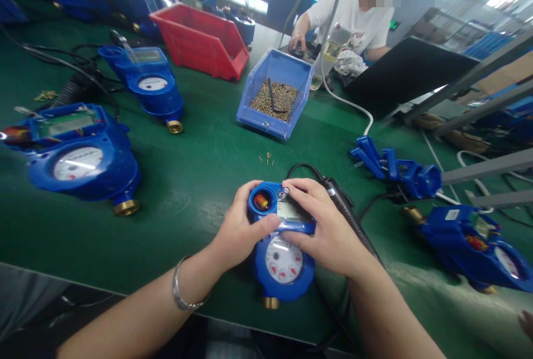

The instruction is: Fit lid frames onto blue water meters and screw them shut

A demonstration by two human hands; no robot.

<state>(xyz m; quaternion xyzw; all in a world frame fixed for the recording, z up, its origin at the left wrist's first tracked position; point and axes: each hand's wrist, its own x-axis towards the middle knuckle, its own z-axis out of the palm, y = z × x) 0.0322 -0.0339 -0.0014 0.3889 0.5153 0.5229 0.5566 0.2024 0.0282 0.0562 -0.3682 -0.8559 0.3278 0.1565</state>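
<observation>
A blue water meter (283, 262) with a white dial and a brass fitting lies on the green mat near the front edge. My left hand (239, 231) grips its left side, thumb across the housing below the open round compartment. My right hand (322, 226) holds the right side, its fingertips pinching a small silvery part at the top of the display. A black electric screwdriver (345, 206) lies under my right hand, its cable looping behind.
Blue meters lie at left (83, 162), back left (152, 84) and right (474, 245). A blue bin of screws (300, 79) and a red bin (204, 43) stand behind. Loose screws (266, 157) lie on the mat. A person in white sits across.
</observation>
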